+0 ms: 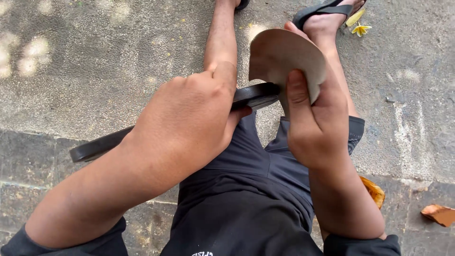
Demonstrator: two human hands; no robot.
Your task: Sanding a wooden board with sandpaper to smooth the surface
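My left hand (187, 116) is closed around a long, flat black strip (97, 147) that runs from the lower left up to the middle, where its end (256, 94) shows past my fingers. My right hand (315, 128) grips a curved, tan, fan-shaped piece (282, 59), thumb pressed on its face. The tan piece's lower edge meets the black strip's end. Both hands hover above my lap, over dark shorts (251, 189).
I sit on a stone step edge (28, 161) with rough concrete ground (95, 61) ahead. My feet in black sandals (322, 10) rest at the top. A yellow flower (360, 29) lies by the right foot; dry orange leaves (441, 214) lie at lower right.
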